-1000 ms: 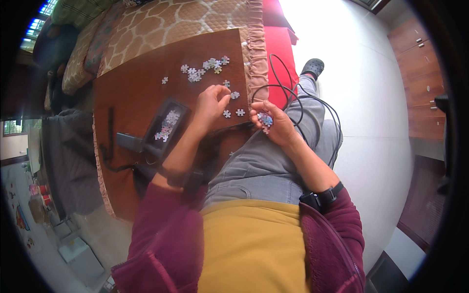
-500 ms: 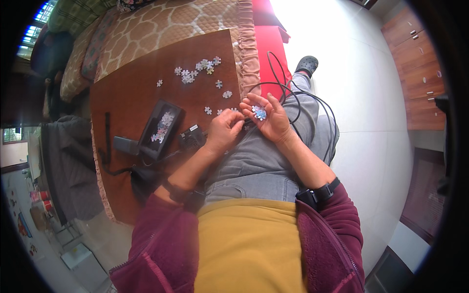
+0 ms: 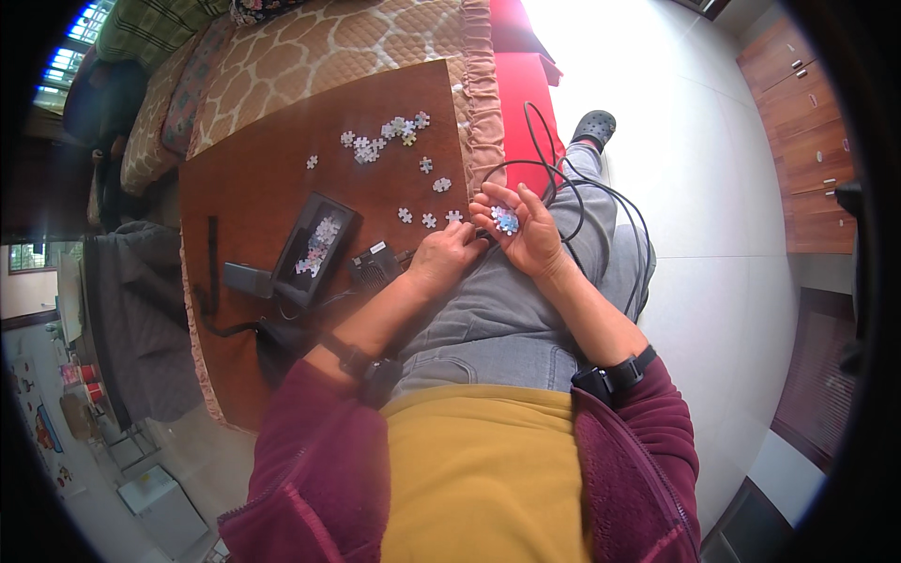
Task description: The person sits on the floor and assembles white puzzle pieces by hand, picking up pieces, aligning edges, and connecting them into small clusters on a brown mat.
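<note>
My right hand (image 3: 531,236) is cupped palm-up above my leg, and several small jigsaw pieces (image 3: 505,220) in pale blue and white lie in it. Close beside it, my left hand (image 3: 443,253) is low at the right edge of the brown board (image 3: 253,169), its fingers drawn together. Whatever those fingers hold, if anything, is hidden. Just beyond the left hand lie loose jigsaw pieces (image 3: 429,220). Farther off is a cluster of jigsaw pieces (image 3: 366,150) with others scattered around it.
On the board, a black open box (image 3: 345,235) holds more jigsaw pieces. A small dark device (image 3: 375,267) and a grey block-shaped thing (image 3: 249,280) are near it. Black cables (image 3: 582,211) loop over my leg. A patterned quilt (image 3: 310,47) lies beyond the board.
My left hand has moved slightly right and down, uncovering loose jigsaw pieces on the board. My right hand still cups its pieces. The whole view has shifted a little.
</note>
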Tool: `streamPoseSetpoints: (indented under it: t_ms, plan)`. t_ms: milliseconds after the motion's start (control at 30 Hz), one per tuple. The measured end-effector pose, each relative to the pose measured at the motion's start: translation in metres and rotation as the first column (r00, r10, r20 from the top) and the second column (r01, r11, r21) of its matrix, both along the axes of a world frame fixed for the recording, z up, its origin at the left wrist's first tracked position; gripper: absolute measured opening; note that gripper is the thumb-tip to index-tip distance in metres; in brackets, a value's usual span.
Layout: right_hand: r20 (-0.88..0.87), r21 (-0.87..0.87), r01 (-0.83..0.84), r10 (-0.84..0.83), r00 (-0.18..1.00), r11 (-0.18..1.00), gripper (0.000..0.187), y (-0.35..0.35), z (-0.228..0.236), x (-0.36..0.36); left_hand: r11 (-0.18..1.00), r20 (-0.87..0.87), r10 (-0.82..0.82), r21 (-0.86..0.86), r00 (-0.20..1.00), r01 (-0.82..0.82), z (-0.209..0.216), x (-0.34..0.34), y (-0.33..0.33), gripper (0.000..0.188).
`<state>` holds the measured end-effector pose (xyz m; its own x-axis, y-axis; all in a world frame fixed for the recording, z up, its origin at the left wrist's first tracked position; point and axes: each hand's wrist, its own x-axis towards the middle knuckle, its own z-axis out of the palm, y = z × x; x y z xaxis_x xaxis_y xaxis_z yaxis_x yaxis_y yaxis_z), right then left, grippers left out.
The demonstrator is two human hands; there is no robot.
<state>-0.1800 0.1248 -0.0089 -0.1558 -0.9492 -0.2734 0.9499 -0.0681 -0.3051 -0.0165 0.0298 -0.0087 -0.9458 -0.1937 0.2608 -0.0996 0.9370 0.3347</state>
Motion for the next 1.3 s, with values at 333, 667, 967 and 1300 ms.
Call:
streamPoseSetpoints:
  t_ms: [333, 667, 967, 1300]
  plan:
    - [-0.022, 0.014, -0.002, 0.002, 1.000, 1.000, 0.056, -0.002, -0.001, 0.001, 0.913, -0.140, 0.319, 0.309, 0.937, -0.265, 0.041, 0.022, -0.020, 0.027]
    - [-0.016, 0.005, -0.013, 0.013, 1.000, 1.000, 0.055, -0.001, 0.001, 0.000, 0.945, -0.155, 0.311, 0.160, 0.938, -0.287, 0.048, 0.023, -0.026, 0.026]
    - [-0.031, 0.020, -0.012, 0.013, 0.999, 1.000, 0.054, -0.001, -0.002, 0.000, 0.929, -0.120, 0.343, 0.192, 0.931, -0.318, 0.043, 0.025, -0.027, 0.026]
    - [-0.030, 0.009, -0.024, 0.025, 0.999, 1.000, 0.053, -0.001, -0.004, -0.001, 0.901, -0.140, 0.414, 0.204, 0.899, -0.383, 0.040, 0.023, -0.024, 0.024]
